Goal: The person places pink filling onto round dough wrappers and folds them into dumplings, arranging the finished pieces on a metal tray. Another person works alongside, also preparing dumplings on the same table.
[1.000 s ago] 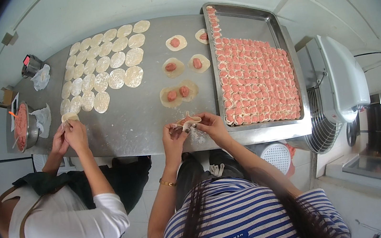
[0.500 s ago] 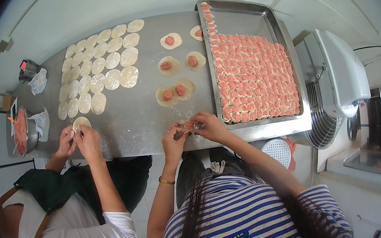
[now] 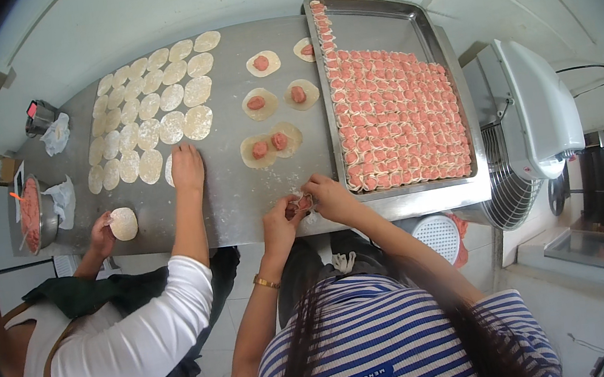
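Near the table's front edge, both my hands are closed around a small meat dumpling (image 3: 302,204). My left hand (image 3: 281,225) grips its left side, and my right hand (image 3: 333,201) pinches the wrapper from the right, just off the tray's near left corner. Fingers hide part of the dumpling; pink filling shows between them. Beyond my hands lie several round wrappers, each with a lump of pink filling (image 3: 259,150), two of them overlapping. On the right, a metal tray (image 3: 380,26) holds tight rows of dumplings (image 3: 399,115), with bare metal at its far end.
To my left, a co-worker's left hand (image 3: 101,235) holds a wrapper (image 3: 124,224); the other hand (image 3: 188,170) touches one beside rows of plain wrappers (image 3: 148,135). A bowl of pink filling (image 3: 32,216) stands far left. A white machine (image 3: 528,113) is beyond the tray.
My hands stay at the same spot, fingers shifted slightly on the dumpling. The co-worker's hands have parted: one reached right to the wrapper rows, the other keeps a wrapper.
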